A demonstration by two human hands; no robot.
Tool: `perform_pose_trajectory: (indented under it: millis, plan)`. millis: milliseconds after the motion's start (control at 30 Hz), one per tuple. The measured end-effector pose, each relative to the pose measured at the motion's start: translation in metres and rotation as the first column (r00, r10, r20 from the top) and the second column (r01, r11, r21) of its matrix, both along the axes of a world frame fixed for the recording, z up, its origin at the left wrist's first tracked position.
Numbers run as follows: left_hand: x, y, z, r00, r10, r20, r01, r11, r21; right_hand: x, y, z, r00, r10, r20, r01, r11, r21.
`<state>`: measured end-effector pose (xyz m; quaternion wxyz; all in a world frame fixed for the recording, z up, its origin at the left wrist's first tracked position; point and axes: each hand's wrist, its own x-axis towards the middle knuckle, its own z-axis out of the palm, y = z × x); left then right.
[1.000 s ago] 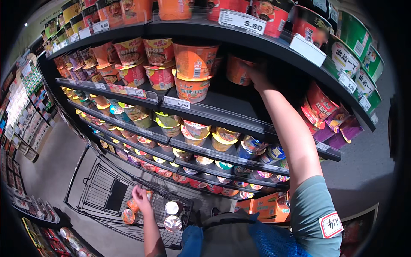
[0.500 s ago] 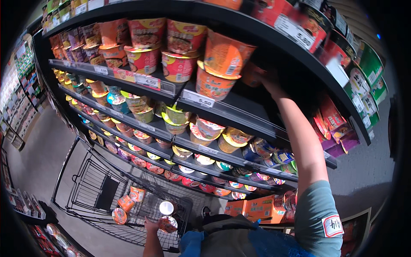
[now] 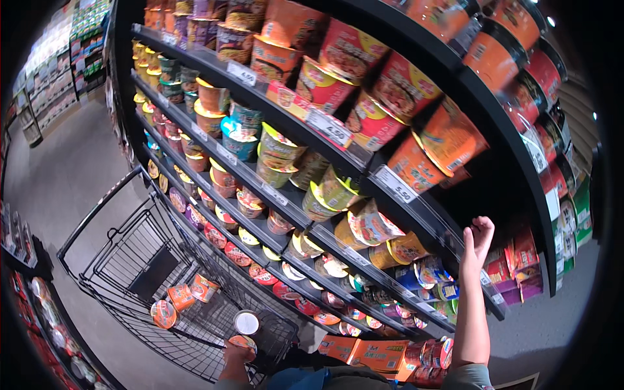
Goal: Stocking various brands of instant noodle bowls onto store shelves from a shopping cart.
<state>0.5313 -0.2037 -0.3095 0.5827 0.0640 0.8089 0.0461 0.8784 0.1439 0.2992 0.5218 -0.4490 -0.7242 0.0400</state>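
My left hand point(image 3: 238, 355) grips an instant noodle cup point(image 3: 243, 342) over the black wire shopping cart point(image 3: 140, 318). Beside it in the cart stands a cup with a white end facing up point(image 3: 247, 322). Farther left in the cart lie three orange noodle cups point(image 3: 181, 297). My right hand point(image 3: 478, 240) is empty, thumb and fingers apart, in front of the dark gap at the right end of an upper shelf. The nearest goods to it are two stacked orange noodle cups point(image 3: 450, 144), tilted in this view, left of that gap.
Shelves point(image 3: 364, 162) full of noodle cups run across the middle. Red and purple packets point(image 3: 520, 260) hang right of my right hand. Orange cartons point(image 3: 370, 354) and red wrapped packs point(image 3: 429, 357) sit low by my body. Another display point(image 3: 52, 325) stands at far left.
My right hand has come out of the shelf gap, holding nothing, and moved lower right. The view has turned, tilting the shelves. My left hand still holds its noodle cup.
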Motion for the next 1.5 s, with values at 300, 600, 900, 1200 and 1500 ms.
perform_pose_trajectory:
  millis: [300, 600, 900, 1200, 1500]
  plan:
    - [0.043, 0.019, 0.009, 0.884, -0.238, -0.402, 0.313, 0.940, 0.132, -0.058, 0.056, 0.056, 0.935, 0.092, -0.343, -0.228, 0.895, -0.384]
    - [0.045, 0.033, 0.010, 0.876, -0.331, -0.351, 0.354, 0.935, 0.002, -0.106, 0.090, 0.051, 0.884, 0.254, -0.392, -0.419, 0.801, -0.427]
    - [0.035, 0.024, 0.009, 0.883, -0.275, -0.381, 0.303, 0.953, 0.013, -0.108, 0.082, 0.051, 0.875, 0.275, -0.399, -0.441, 0.793, -0.420]
    - [-0.008, 0.026, 0.048, 0.797, -0.070, -0.600, 0.233, 0.952, 0.198, -0.094, 0.076, 0.052, 0.896, 0.286, -0.341, -0.407, 0.835, -0.371]
    - [-0.083, 0.029, 0.170, 0.654, 0.205, -0.728, 0.463, 0.652, 0.600, -0.054, -0.043, 0.003, 0.888, 0.390, 0.245, -0.420, 0.904, 0.081]
